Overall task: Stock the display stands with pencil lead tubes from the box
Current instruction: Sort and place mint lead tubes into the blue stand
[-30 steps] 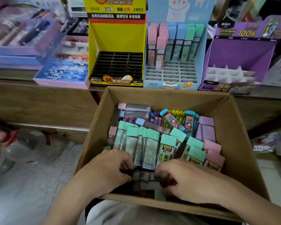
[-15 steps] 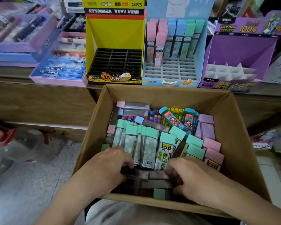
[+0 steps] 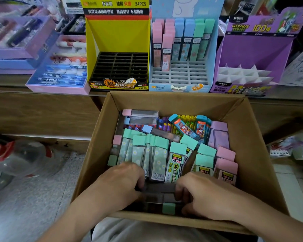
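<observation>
A cardboard box on my lap holds several pencil lead tubes with mint, pink, blue and purple caps. My left hand and my right hand reach into its near end, and together they grip a bundle of dark lead tubes lying flat, fingers curled round its two ends. On the shelf behind stand a yellow display stand with empty black slots, a light blue display stand with several tubes in its back rows, and a purple display stand with empty white dividers.
Lilac trays of pens lie on the shelf at the left. A clear plastic bottle with a red label sits on the floor at the left. More packaged goods lie low at the right. A wooden counter front runs below the shelf.
The camera has tilted slightly. Both hands have stayed at the box's near end and shifted their grip on the dark tubes, with the right hand moving a little to the right.
</observation>
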`<state>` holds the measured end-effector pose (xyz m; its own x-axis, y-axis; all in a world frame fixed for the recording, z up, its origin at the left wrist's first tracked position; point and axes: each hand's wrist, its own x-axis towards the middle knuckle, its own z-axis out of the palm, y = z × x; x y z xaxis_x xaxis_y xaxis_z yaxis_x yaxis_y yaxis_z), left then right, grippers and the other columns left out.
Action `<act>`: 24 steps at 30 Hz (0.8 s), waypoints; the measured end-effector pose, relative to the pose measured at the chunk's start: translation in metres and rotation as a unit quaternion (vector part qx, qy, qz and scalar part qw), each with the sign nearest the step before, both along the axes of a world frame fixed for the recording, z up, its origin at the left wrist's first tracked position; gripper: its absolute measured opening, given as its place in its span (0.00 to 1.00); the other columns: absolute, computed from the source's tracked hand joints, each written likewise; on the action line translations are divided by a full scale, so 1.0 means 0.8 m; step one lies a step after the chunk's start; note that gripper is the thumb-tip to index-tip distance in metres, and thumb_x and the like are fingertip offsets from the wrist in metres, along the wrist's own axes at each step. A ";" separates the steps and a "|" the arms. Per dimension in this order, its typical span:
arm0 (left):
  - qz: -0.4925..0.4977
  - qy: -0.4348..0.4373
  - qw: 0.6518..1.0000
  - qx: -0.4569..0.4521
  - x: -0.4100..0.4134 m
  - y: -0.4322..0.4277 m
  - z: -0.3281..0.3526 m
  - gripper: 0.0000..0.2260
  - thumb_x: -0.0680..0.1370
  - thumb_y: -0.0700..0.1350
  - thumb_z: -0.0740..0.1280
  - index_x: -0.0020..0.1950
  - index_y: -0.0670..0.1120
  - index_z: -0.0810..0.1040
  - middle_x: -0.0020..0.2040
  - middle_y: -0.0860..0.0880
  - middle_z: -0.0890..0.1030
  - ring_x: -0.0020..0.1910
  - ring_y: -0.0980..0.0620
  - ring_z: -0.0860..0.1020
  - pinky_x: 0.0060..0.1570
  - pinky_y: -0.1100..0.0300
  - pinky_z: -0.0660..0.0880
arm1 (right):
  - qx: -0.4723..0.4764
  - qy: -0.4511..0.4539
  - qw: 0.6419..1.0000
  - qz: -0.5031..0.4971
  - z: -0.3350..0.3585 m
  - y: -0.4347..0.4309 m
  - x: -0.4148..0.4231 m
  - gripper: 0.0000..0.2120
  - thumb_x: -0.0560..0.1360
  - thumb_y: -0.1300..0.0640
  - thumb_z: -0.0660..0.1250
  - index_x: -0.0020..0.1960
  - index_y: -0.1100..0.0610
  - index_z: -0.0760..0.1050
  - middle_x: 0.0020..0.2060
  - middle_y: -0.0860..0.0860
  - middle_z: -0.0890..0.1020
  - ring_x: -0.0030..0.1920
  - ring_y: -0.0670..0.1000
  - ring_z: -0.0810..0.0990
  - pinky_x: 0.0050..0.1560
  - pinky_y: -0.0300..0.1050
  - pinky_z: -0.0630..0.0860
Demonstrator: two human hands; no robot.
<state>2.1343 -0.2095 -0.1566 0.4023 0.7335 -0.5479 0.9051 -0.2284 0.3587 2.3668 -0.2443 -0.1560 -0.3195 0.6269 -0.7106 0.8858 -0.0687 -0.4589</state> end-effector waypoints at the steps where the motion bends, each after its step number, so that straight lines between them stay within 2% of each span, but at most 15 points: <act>1: -0.005 0.000 1.000 0.003 0.001 0.000 0.001 0.09 0.72 0.57 0.73 0.46 0.56 0.78 0.48 0.59 0.74 0.50 0.58 0.74 0.47 0.64 0.72 | -0.001 0.002 1.000 0.008 0.001 0.000 -0.001 0.08 0.74 0.52 0.75 0.52 0.47 0.80 0.47 0.43 0.79 0.47 0.44 0.79 0.40 0.40 0.74; 8: -0.033 0.012 0.999 -0.009 -0.001 0.001 0.009 0.11 0.73 0.54 0.73 0.53 0.57 0.77 0.51 0.59 0.75 0.53 0.58 0.72 0.51 0.64 0.70 | -0.019 -0.008 0.999 0.030 0.008 0.002 0.000 0.05 0.76 0.53 0.72 0.52 0.49 0.81 0.51 0.44 0.79 0.49 0.46 0.79 0.43 0.40 0.76; 11: -0.027 0.018 0.999 -0.027 0.000 0.003 0.009 0.11 0.73 0.54 0.74 0.54 0.58 0.78 0.52 0.59 0.74 0.53 0.58 0.72 0.44 0.68 0.67 | -0.041 0.004 0.999 0.028 0.006 0.004 0.001 0.08 0.76 0.51 0.73 0.54 0.46 0.79 0.49 0.43 0.79 0.49 0.45 0.79 0.44 0.41 0.77; 14: -0.021 0.017 0.998 -0.060 -0.001 0.003 0.008 0.11 0.73 0.54 0.75 0.52 0.58 0.78 0.49 0.60 0.73 0.52 0.58 0.73 0.40 0.70 0.65 | -0.059 0.017 0.998 0.010 0.004 0.007 0.005 0.10 0.75 0.48 0.73 0.55 0.43 0.77 0.47 0.40 0.79 0.49 0.44 0.80 0.49 0.45 0.80; 17: -0.029 0.003 0.997 -0.068 -0.004 0.002 0.008 0.10 0.73 0.54 0.75 0.52 0.58 0.79 0.48 0.61 0.73 0.50 0.60 0.72 0.41 0.70 0.65 | -0.070 0.062 0.995 -0.027 0.004 0.011 0.011 0.07 0.75 0.48 0.71 0.53 0.44 0.81 0.43 0.41 0.84 0.44 0.41 0.82 0.47 0.42 0.79; 18: -0.035 -0.004 0.997 -0.068 -0.005 0.003 0.007 0.10 0.73 0.54 0.74 0.52 0.58 0.79 0.47 0.61 0.73 0.50 0.61 0.71 0.42 0.70 0.65 | -0.068 0.074 0.994 -0.039 0.004 0.013 0.012 0.06 0.75 0.49 0.70 0.51 0.45 0.82 0.42 0.42 0.85 0.42 0.41 0.82 0.45 0.44 0.77; 20: -0.047 -0.017 0.996 -0.072 -0.007 0.005 0.009 0.09 0.74 0.55 0.73 0.52 0.59 0.78 0.48 0.62 0.74 0.50 0.62 0.71 0.43 0.69 0.66 | -0.055 0.095 0.991 -0.079 0.004 0.017 0.016 0.06 0.74 0.49 0.69 0.49 0.47 0.82 0.42 0.47 0.85 0.39 0.44 0.80 0.44 0.50 0.75; 22: -0.058 -0.029 0.994 -0.085 -0.009 0.007 0.012 0.09 0.75 0.58 0.70 0.52 0.60 0.76 0.48 0.62 0.74 0.50 0.63 0.72 0.45 0.69 0.67 | -0.053 0.135 0.978 -0.151 0.001 0.019 0.020 0.05 0.75 0.51 0.68 0.48 0.49 0.82 0.41 0.51 0.84 0.40 0.47 0.80 0.43 0.48 0.72; 24: -0.062 -0.044 0.993 -0.094 -0.008 0.009 0.017 0.08 0.75 0.59 0.69 0.51 0.62 0.74 0.47 0.61 0.75 0.49 0.63 0.73 0.44 0.66 0.68 | -0.079 0.196 0.949 -0.235 -0.001 0.021 0.019 0.04 0.80 0.55 0.68 0.50 0.51 0.81 0.44 0.52 0.86 0.43 0.51 0.86 0.45 0.49 0.80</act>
<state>2.1276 -0.2023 -0.1432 0.5362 0.5633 -0.6286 0.8370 -0.2584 0.4824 2.3822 -0.2278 -0.1570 -0.2903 0.6617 -0.6913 0.5032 -0.5089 -0.6984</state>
